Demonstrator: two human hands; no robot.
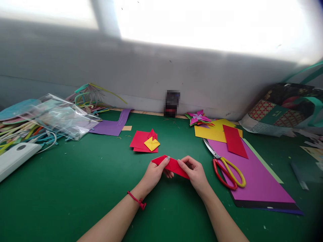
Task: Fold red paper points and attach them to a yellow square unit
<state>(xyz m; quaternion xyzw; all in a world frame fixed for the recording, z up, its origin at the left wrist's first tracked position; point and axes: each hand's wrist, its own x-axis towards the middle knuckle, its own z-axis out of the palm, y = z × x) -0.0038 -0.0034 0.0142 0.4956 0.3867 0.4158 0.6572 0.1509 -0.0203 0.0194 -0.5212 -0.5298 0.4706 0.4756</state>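
A folded strip of red paper (174, 165) is held between my two hands above the green table. My left hand (156, 171) pinches its left end, thumb on top. At the right end, my right hand (193, 170) grips it between thumb and fingers. Just beyond them lie red paper squares (138, 138), with a folded yellow paper piece (152, 144) and a small folded red piece (152, 133) on top. To the right, scissors (228, 171) with one red and one yellow handle rest partly on purple paper (254, 174).
A red paper strip (235, 141) and yellow paper (210, 132) lie at right, near folded paper stars (198, 117). Left are a clear plastic bag (75, 117), colourful strips (27, 134), a white power strip (19, 158) and cut purple paper (108, 127). A patterned bag (272, 112) stands at far right.
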